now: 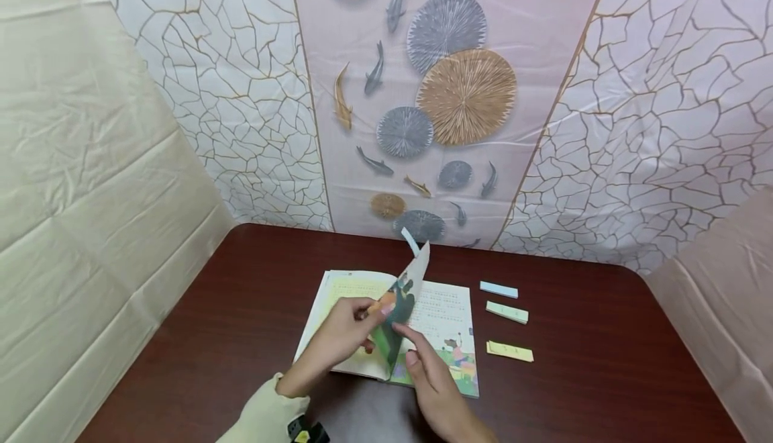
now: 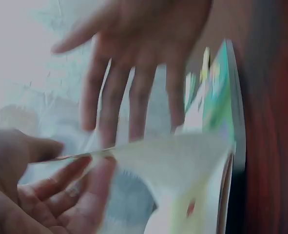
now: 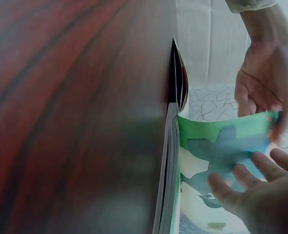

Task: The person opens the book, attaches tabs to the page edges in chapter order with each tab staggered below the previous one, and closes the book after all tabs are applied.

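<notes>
- The left hand (image 1: 344,330) pinches a raised page (image 1: 406,305) near its outer edge, thumb on one side and fingers on the other.
- The right hand (image 1: 433,381) grasps nothing; its fingers are extended and spread beside the page's illustrated face, though whether the fingertips touch it I cannot tell.
- The page stands up from the open book (image 1: 443,302), and a pale blue tab (image 1: 410,241) sticks up beyond its top.
- The book lies on the dark red-brown table (image 1: 580,376), in front of the person.
- Right of the book, well apart from the left hand, lie a blue strip (image 1: 498,289), a green strip (image 1: 507,312) and, nearest the person, a yellow strip (image 1: 510,352).
- Behind the table hangs a patterned cloth (image 1: 537,47) with fish and round leaf shapes.
</notes>
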Available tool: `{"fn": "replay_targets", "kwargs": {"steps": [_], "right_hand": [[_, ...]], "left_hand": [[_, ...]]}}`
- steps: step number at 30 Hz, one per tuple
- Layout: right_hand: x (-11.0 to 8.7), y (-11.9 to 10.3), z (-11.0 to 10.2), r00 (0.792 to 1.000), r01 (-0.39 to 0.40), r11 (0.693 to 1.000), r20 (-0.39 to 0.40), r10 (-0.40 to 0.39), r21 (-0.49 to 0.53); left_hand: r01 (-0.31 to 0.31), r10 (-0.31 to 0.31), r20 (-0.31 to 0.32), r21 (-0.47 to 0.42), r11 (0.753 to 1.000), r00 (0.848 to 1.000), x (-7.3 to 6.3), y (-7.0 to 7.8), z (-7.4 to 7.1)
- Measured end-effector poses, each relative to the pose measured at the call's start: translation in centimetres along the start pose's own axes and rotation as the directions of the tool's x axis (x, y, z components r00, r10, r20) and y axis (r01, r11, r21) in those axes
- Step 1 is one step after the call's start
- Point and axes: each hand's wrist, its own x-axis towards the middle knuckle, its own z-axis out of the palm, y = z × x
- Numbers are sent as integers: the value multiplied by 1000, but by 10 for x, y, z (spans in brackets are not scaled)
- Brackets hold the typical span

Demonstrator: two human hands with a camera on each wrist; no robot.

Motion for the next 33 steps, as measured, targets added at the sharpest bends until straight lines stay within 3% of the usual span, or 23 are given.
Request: {"fn": "replay_targets", "kwargs": {"steps": [4,7,9,12,16,19,23,26,28,31,33], "right_hand": [[0,-2,-2,997,-31,994,63,38,-108],[-2,-1,-9,997,0,957,68,21,-291],[-4,1,-16,999,21,892,51,2,-452],[-6,4,-26,1000,0,767,1,1,-642],[-8,10,-39,995,-102,628,-73,73,-772],[-8,14,-46,985,-167,551,-109,136,-818],[-11,15,-50,967,-229,486,-140,213,-844],[-11,14,-50,959,-253,469,-154,240,-846],[-11,14,-49,957,-254,465,-151,248,-848],[-11,14,-49,955,-252,461,-141,263,-851],[-11,14,-49,956,-248,464,-137,260,-850]], "left_hand": [[40,-12,-144,198,979,990,-10,-5,-23],[116,-29,-226,381,917,974,-18,-11,-38],[167,-44,-259,475,864,965,-22,-17,-46],[228,-72,-285,565,793,956,-27,-25,-56],[284,-142,-264,645,709,954,-31,-37,-61],[327,-211,-250,709,625,945,-31,-44,-58],[370,-239,-288,797,478,927,-27,-46,-50],[351,-167,-310,849,395,936,-24,-41,-40],[287,-59,-285,888,359,957,-23,-39,-31],[101,162,-171,923,370,972,-23,-39,-13],[-67,279,-45,922,380,959,-21,-39,-1]]}}
